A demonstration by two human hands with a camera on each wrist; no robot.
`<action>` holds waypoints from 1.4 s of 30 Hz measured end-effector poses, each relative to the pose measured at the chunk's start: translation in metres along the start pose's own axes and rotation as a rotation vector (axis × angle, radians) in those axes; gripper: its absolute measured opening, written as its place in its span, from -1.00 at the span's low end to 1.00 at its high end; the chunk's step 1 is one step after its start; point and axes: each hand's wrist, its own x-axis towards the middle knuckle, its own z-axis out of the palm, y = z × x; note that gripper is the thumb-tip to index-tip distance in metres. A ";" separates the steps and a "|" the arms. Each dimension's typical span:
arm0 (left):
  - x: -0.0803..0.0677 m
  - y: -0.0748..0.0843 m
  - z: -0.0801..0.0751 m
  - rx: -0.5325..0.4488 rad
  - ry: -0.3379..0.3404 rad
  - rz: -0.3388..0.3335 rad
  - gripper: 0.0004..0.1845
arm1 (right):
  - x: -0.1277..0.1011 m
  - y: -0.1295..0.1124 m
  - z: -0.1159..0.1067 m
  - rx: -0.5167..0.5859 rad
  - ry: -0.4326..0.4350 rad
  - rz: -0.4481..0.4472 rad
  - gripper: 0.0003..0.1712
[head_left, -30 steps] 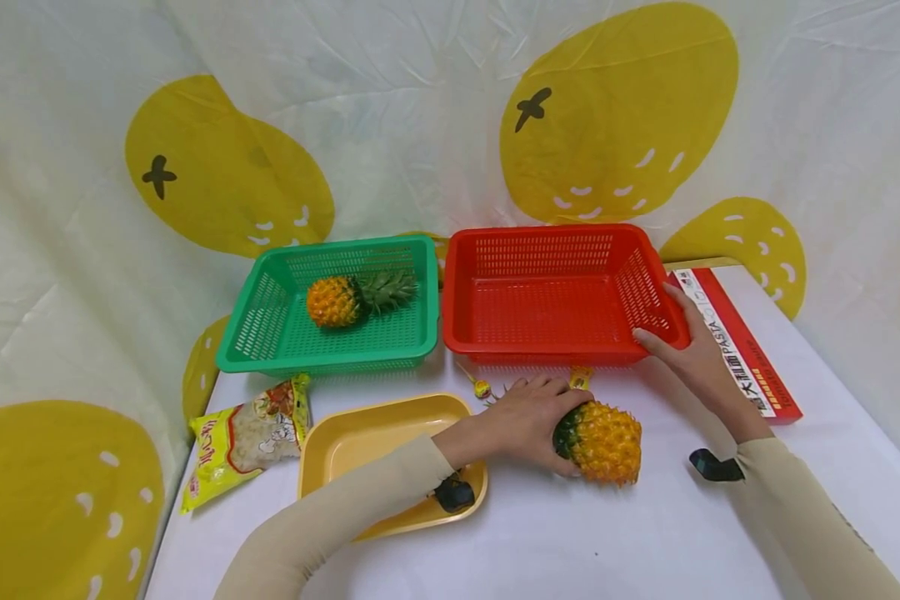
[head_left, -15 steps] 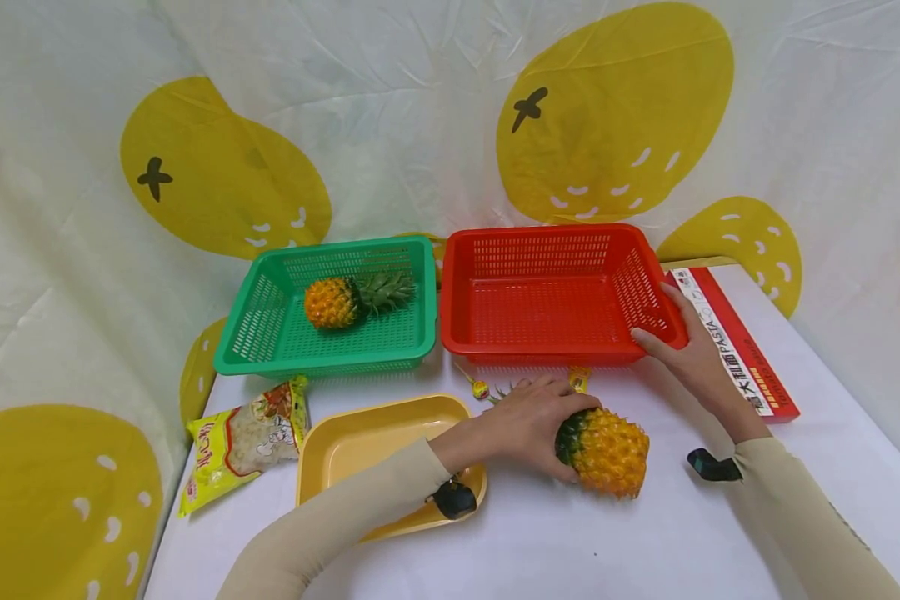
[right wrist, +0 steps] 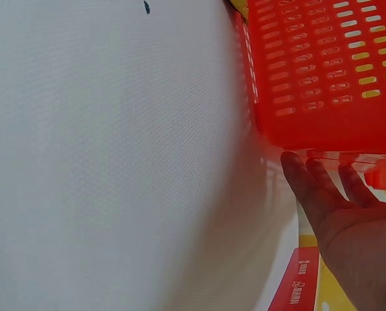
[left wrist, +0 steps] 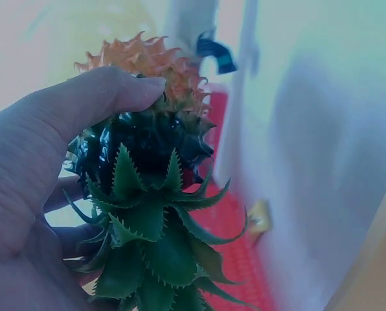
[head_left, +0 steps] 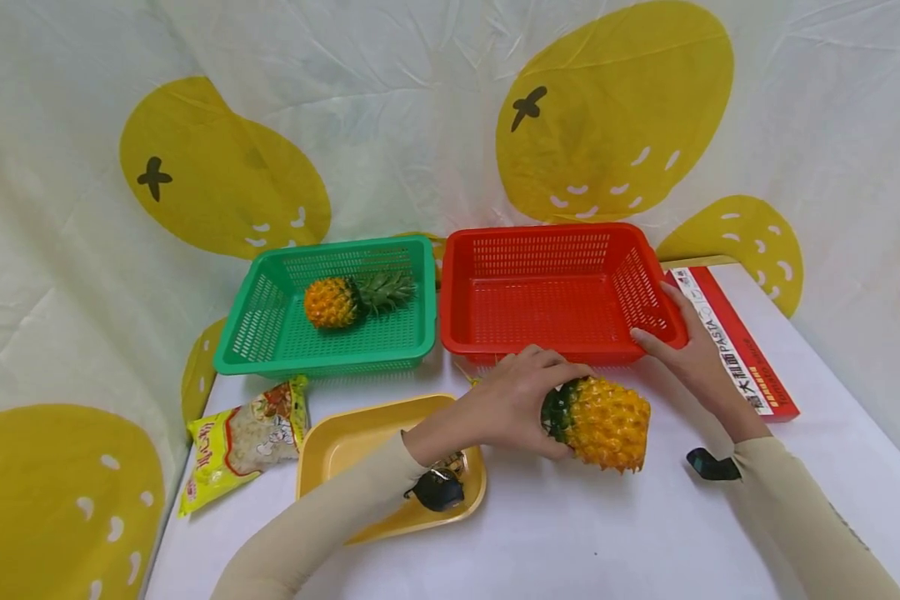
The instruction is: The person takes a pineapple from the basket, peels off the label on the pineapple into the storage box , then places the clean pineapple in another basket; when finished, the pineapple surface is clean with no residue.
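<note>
In the head view my left hand (head_left: pixel 513 404) grips a pineapple (head_left: pixel 607 421) around its dark green upper end, over the front middle of the table. The orange, spiky body points right, and the leafy crown is hidden behind the hand there. The left wrist view shows that green crown (left wrist: pixel 154 227), with the thumb pressed across the fruit. My right hand (head_left: pixel 693 358) holds the near right corner of a red basket (head_left: pixel 540 308), thumb at the front rim. In the right wrist view its fingers (right wrist: pixel 316 191) lie along the rim's outer side.
Left of the red basket stands a green basket (head_left: pixel 322 358) holding another pineapple (head_left: pixel 332 302). A yellow tray (head_left: pixel 345 454) sits under my left forearm, beside a yellow snack bag (head_left: pixel 247 437). A red-and-white pasta box (head_left: pixel 750 358) lies at the right, beneath my right arm.
My left hand has raised the pineapple from the table, turning it slightly and moving it toward the red basket. My right hand has stayed at the basket's corner.
</note>
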 end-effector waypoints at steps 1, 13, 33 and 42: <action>-0.002 -0.001 -0.004 -0.010 0.014 -0.005 -0.03 | 0.000 0.000 0.000 -0.001 0.001 0.002 0.11; -0.028 -0.025 -0.051 0.017 0.196 -0.041 -0.05 | 0.002 0.002 0.000 -0.017 0.026 0.006 0.09; -0.075 -0.083 -0.114 -0.047 0.409 -0.216 0.00 | 0.003 0.000 0.000 -0.034 0.022 0.011 0.09; -0.089 -0.110 -0.123 -0.066 0.417 -0.282 0.01 | 0.002 -0.001 0.001 -0.046 0.032 0.006 0.11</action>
